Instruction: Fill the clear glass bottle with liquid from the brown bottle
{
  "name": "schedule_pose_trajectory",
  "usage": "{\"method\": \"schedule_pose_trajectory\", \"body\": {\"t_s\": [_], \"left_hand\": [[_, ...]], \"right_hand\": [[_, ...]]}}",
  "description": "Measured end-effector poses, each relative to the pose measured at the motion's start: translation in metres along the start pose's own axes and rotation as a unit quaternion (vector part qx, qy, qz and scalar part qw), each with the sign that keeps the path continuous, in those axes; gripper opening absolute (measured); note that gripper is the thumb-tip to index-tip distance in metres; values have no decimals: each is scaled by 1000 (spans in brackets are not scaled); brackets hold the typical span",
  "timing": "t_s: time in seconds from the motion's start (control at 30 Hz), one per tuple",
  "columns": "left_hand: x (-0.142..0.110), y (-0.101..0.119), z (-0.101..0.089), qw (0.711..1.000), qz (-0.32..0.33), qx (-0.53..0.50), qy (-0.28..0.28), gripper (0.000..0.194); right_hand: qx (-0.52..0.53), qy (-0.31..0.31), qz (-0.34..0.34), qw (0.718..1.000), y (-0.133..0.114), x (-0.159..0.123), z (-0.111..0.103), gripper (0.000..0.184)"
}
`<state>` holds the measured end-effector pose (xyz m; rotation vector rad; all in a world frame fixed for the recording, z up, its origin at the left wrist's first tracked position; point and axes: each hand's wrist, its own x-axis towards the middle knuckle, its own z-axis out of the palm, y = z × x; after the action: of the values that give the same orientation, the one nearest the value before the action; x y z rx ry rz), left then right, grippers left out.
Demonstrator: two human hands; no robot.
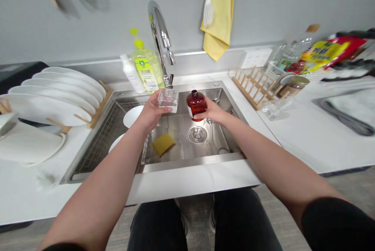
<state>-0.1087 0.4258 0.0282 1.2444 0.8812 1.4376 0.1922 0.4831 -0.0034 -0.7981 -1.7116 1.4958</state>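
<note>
Bottle, one; container, seemingly one

A bottle is reddish-brown, the sponge yellow, the racked plates white.

the label on the yellow-green pump bottle reads "洗洁精".

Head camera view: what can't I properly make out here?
All in the head view:
- Red-brown bottle: label wording, too small.
- Clear container: part of its near side, behind the left hand's thumb.
- White dishes in the sink: partly hidden by the left forearm.
- White vessel: cut off by the left edge.
- Yellow-and-red packet: lettering, blurred.
</note>
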Motion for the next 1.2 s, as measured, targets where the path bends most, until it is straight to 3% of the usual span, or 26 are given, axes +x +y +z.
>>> {"method": "schedule_pose_trajectory", "body": {"t_s": [0.13,0.33,0.8,1.0,1.2], "left_hand": [[-9,-3,1,1000,-1,-7,14,93],[-14,-3,4,999,13,-7,41,77],[-22,0,7,999,-20,-25,-21,84],[-23,-1,8,999,-42,-25,-9,87],[-20,-2,7,1000,-20,-10,10,88]], "right_hand": [[5,-23,-6,1000,0,-2,4,98],[-24,-32,-5,999,-1,-7,6,98],[-69,-43,3,997,-6,-10,5,95],[-95,-29,-11,995,-10,-12,9,95],[-148,-28,-34,988,-17,-15,10,99]]}}
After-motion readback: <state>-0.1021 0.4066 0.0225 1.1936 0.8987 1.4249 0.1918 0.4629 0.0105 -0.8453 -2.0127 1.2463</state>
